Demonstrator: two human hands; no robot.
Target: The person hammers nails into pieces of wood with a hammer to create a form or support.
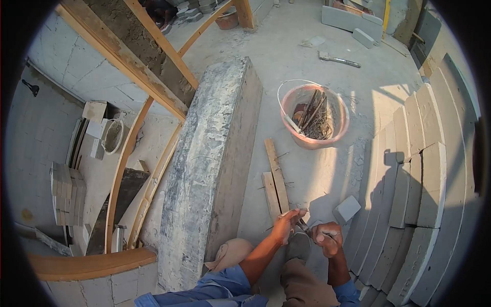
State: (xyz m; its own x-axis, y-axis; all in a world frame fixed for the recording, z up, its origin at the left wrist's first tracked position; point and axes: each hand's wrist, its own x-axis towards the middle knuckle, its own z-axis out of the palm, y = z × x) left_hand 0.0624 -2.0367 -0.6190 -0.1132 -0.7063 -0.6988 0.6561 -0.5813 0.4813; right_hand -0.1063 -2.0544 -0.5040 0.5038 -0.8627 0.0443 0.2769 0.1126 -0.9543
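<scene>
My left hand (287, 226) is at the near end of two narrow wooden strips (276, 171), with its fingers curled over that end. Thin nails stick out from the sides of the strips. Close by on the right, my right hand (328, 238) is closed in a fist. A short, dark, metal-looking piece (303, 225) shows between the two hands; its kind is hard to make out, and the fist hides what it grips. My shoe (298, 246) is just below the hands. A pale block (347, 209) lies beside my right hand.
Ahead stands a bucket (339, 115) holding sticks and scraps. A hammer (339, 59) lies farther off. A long concrete-like slab (204, 148) runs along the left, beside a curved wooden frame (125, 169). Stacked grey blocks (432, 184) line the right. Part of another person (162, 11) shows far back.
</scene>
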